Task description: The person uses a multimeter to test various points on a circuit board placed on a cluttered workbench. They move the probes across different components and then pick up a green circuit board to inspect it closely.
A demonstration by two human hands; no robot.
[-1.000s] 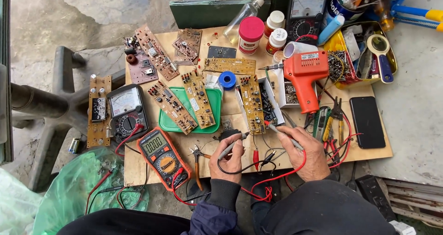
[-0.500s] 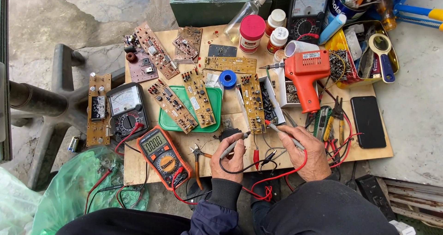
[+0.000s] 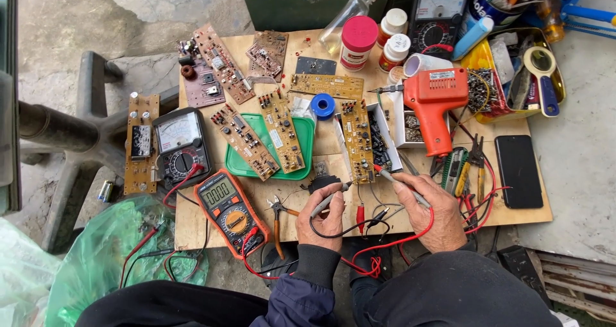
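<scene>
My left hand (image 3: 326, 216) grips a black test probe (image 3: 335, 193) whose tip points at the near end of a long yellow circuit board (image 3: 358, 139). My right hand (image 3: 436, 210) grips a red test probe (image 3: 396, 178), its tip touching the same near end of that board. Red and black leads (image 3: 378, 250) run from the probes across the wooden board (image 3: 192, 227) towards an orange digital multimeter (image 3: 230, 208) at my left. Small pliers (image 3: 277, 215) lie between the meter and my left hand.
Several more circuit boards lie across a green tray (image 3: 301, 163). An orange soldering gun (image 3: 437, 105), a black analog meter (image 3: 183, 146), a phone (image 3: 518, 171), jars (image 3: 358, 41), a solder spool (image 3: 324, 105) and a yellow parts tray (image 3: 478, 60) crowd the surface. A green plastic bag (image 3: 96, 263) sits lower left.
</scene>
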